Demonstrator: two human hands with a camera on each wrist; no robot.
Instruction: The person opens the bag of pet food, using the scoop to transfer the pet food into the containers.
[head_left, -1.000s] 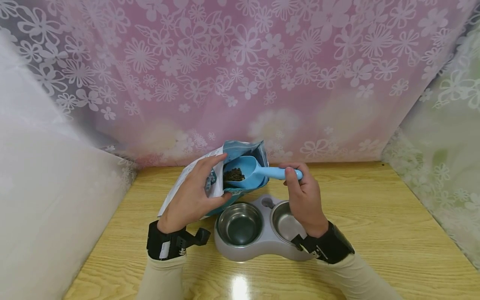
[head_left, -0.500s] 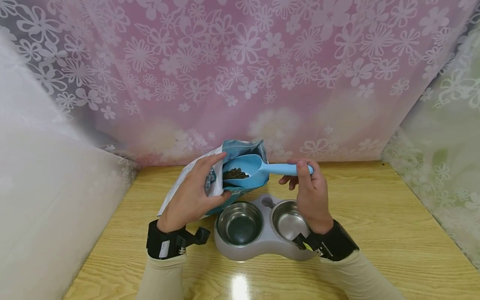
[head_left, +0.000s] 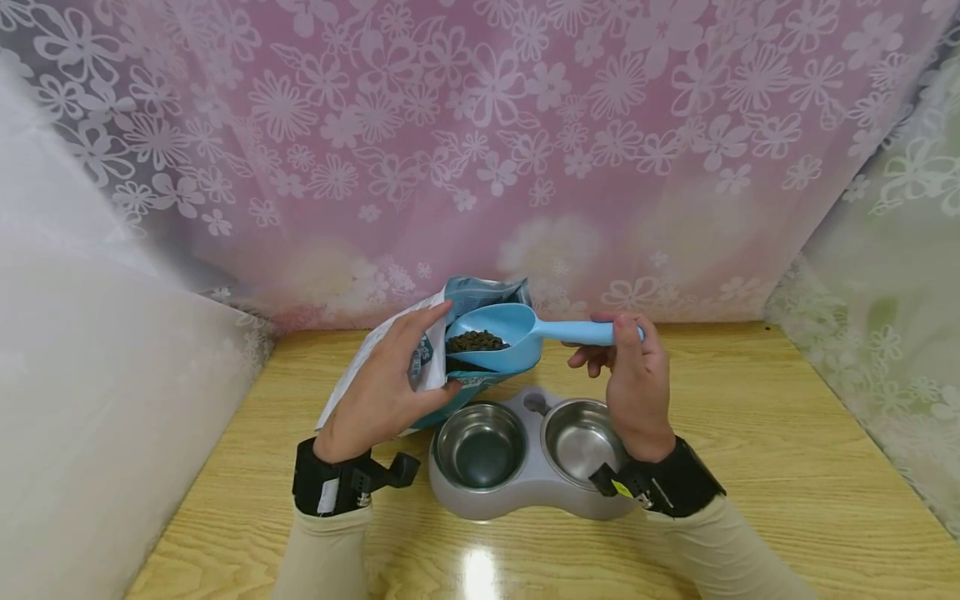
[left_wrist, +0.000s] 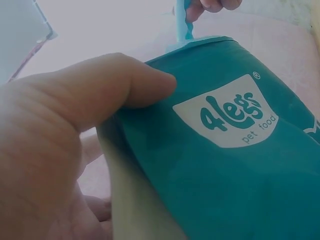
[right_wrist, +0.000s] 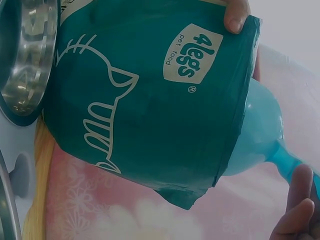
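Head view: scooping step, apparently.
Left hand [head_left: 382, 392] grips the bag [head_left: 480, 292] at its mouth; brown pellets [head_left: 476, 341] lie in the blue scoop [head_left: 525, 327], its front inside that mouth; double bowl [head_left: 533, 458] nearby; right hand [head_left: 637, 383] pinches the scoop's handle. Next move likely calls for level withdrawal.

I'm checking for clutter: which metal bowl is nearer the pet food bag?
The left bowl, sitting close beside the bag; the right bowl lies farther off, nearer the right hand.
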